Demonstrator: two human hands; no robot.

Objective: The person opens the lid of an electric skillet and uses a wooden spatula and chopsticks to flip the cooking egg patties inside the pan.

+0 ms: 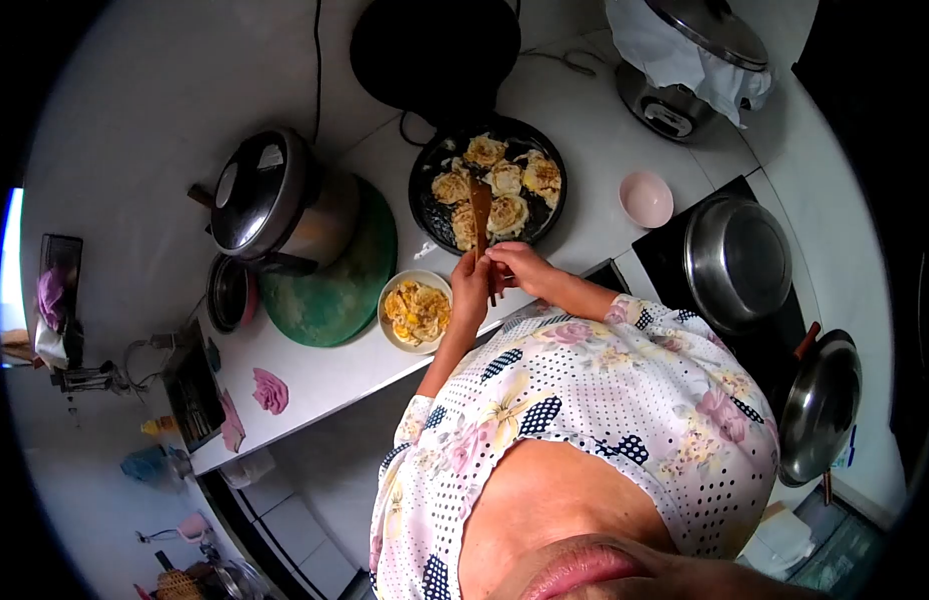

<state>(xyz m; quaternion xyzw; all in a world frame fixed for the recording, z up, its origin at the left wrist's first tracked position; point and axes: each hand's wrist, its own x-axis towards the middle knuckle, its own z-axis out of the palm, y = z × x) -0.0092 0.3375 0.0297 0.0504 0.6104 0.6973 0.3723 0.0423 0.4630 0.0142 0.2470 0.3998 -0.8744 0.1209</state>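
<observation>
In the head view, a brown wooden spatula (481,205) reaches over a round black electric griddle (422,215). Several browned fried eggs (507,214) lie on the griddle around its blade. My left hand (471,287) is closed around the spatula's handle at the griddle's near edge. Beside it, my right hand (523,268) is also closed, its fingertips meeting the left hand at the handle; its grip is partly hidden. A bowl (386,318) of cooked egg pieces (417,309) stands just left of my left hand.
The griddle's raised black lid (435,50) stands behind. Left, a pressure cooker (320,215) sits by a green round board (330,310). Right are a pink bowl (646,198), a rice cooker (657,105), a steel pan (740,262) and a lidded wok (823,405). Pink cloth (270,391) lies front left.
</observation>
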